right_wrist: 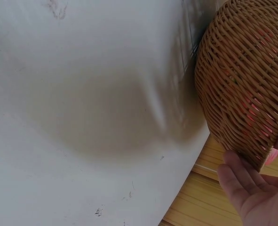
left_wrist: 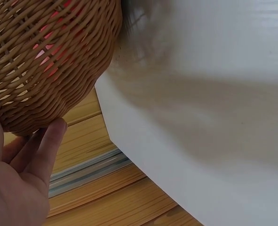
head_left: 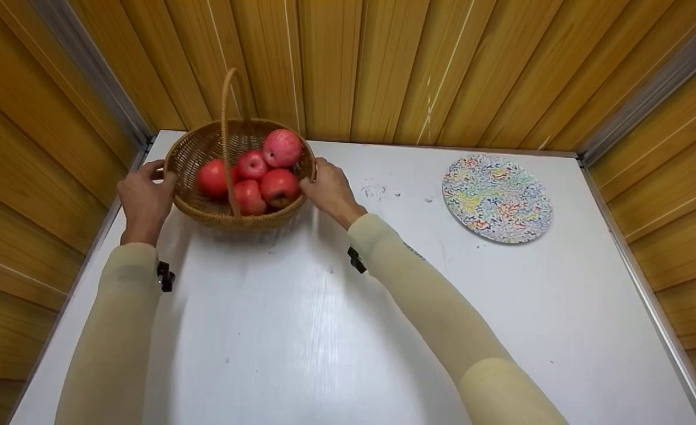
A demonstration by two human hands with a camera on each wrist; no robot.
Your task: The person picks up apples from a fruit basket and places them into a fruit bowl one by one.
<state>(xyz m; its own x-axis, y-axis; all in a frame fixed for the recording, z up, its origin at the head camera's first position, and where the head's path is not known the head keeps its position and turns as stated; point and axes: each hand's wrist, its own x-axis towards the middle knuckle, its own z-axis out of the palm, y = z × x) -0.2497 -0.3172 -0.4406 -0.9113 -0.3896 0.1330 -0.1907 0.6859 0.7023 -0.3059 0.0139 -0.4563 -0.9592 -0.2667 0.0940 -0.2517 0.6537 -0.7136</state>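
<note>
A brown wicker basket with a tall arched handle stands at the back left of the white table. Several red apples lie inside it, mostly toward its right side. My left hand grips the basket's left rim, thumb on top and fingers beneath, as the left wrist view shows with the wicker side close above. On the opposite rim, my right hand pinches the edge; in the right wrist view its fingers press the outside of the weave.
A round plate with a multicoloured speckled pattern lies on the white table at the back right. Wood-patterned panels wall in the table at the back and both sides. Metal strips run along the corners.
</note>
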